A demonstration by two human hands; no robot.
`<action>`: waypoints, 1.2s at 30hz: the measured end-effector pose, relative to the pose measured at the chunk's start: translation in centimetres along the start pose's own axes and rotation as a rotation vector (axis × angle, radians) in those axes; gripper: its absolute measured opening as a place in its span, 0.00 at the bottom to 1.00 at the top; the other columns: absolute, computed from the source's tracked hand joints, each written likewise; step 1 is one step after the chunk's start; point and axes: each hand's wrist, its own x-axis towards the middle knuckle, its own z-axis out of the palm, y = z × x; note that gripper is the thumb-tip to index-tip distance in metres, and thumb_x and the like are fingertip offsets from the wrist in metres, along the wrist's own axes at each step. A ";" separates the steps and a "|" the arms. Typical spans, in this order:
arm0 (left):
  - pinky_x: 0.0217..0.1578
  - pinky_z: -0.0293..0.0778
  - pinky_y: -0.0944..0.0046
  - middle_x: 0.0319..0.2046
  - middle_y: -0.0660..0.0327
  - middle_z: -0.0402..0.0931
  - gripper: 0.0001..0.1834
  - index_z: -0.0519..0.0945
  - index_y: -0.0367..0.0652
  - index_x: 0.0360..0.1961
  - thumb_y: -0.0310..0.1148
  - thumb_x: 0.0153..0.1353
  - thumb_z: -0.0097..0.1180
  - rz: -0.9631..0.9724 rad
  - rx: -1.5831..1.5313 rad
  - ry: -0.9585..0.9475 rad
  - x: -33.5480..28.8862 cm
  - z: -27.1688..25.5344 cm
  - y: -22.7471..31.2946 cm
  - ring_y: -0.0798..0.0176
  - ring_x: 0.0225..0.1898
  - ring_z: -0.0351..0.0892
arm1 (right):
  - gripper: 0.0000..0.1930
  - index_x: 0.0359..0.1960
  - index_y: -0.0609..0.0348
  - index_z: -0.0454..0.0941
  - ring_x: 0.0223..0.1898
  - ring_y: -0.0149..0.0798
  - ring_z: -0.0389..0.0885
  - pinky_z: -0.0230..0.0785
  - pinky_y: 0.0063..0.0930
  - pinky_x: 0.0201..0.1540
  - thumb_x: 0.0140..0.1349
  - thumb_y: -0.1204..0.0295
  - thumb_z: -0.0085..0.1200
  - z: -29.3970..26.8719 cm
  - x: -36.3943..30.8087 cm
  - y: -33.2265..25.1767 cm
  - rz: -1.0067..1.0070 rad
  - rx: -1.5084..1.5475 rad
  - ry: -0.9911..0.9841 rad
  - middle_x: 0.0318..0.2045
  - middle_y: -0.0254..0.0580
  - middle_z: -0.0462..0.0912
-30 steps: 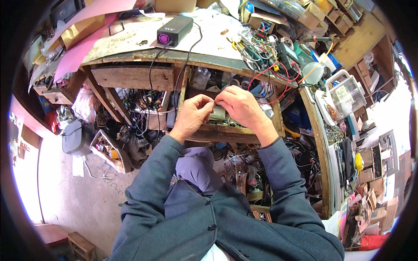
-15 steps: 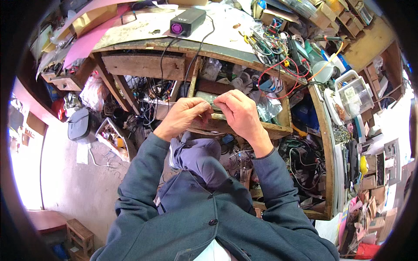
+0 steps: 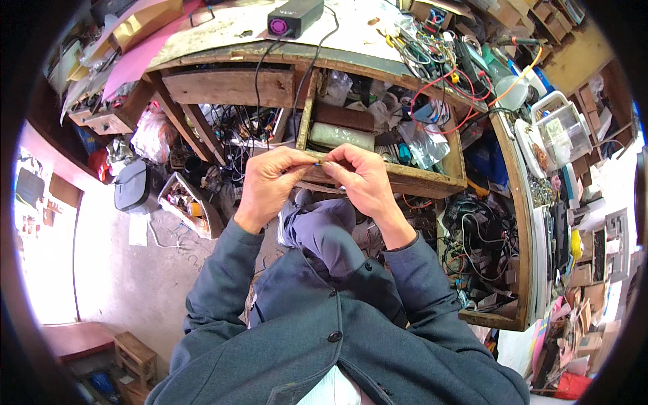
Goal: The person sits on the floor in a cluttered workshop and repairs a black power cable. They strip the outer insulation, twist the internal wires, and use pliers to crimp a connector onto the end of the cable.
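Observation:
My left hand and my right hand meet just in front of the open drawer's front board. Each one pinches with thumb and forefinger, the tips almost touching. Between them sits a tiny dark piece with a speck of blue, too small to name. Which fingertips carry it, I cannot tell. Inside the drawer behind my hands lie a pale greenish oblong case, a brown box and clear plastic bags.
On the workbench stands a black box with a purple round socket and trailing cables. Pliers and red test leads crowd its right side. A clear plastic container stands farther right. Left on the floor are a grey bin and a parts box.
My hands have come lower and tilted, so their fingertips now meet at the drawer's front edge. More of the greenish case shows. The whole view has shifted slightly.

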 end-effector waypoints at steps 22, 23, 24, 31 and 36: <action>0.40 0.76 0.71 0.35 0.66 0.83 0.06 0.82 0.33 0.43 0.26 0.71 0.58 -0.284 -0.154 -0.055 0.7 2.6 0.0 0.75 0.37 0.77 | 0.13 0.50 0.62 0.83 0.38 0.50 0.88 0.80 0.37 0.43 0.63 0.78 0.62 0.2 -1.4 -0.2 -0.202 -0.124 0.227 0.43 0.50 0.85; 0.40 0.75 0.71 0.35 0.66 0.82 0.06 0.82 0.33 0.43 0.26 0.71 0.57 -0.284 -0.147 -0.139 1.0 2.4 0.1 0.74 0.37 0.77 | 0.14 0.49 0.62 0.83 0.38 0.51 0.87 0.80 0.38 0.43 0.61 0.79 0.62 -0.4 -1.2 -0.2 -0.368 -0.208 0.210 0.42 0.50 0.85; 0.40 0.75 0.71 0.35 0.65 0.82 0.07 0.82 0.32 0.43 0.26 0.71 0.57 -0.286 -0.117 -0.210 1.1 2.2 0.2 0.74 0.37 0.77 | 0.14 0.48 0.62 0.83 0.37 0.52 0.86 0.80 0.39 0.42 0.60 0.79 0.63 -0.9 -1.0 -0.1 -0.485 -0.300 0.186 0.42 0.50 0.84; 0.40 0.76 0.69 0.36 0.61 0.83 0.09 0.82 0.31 0.42 0.28 0.68 0.61 -0.310 -0.116 -0.212 0.7 2.7 0.0 0.72 0.37 0.78 | 0.06 0.39 0.60 0.82 0.36 0.53 0.84 0.78 0.41 0.39 0.60 0.77 0.64 -2.6 -1.1 0.8 -0.493 -0.372 0.064 0.33 0.47 0.83; 0.36 0.74 0.66 0.33 0.57 0.81 0.06 0.82 0.33 0.40 0.27 0.68 0.60 -0.100 0.097 -0.109 0.9 3.7 0.5 0.67 0.33 0.78 | 0.06 0.39 0.61 0.80 0.37 0.54 0.84 0.78 0.42 0.39 0.62 0.77 0.61 -2.8 -0.9 1.5 -0.493 -0.442 0.099 0.34 0.48 0.83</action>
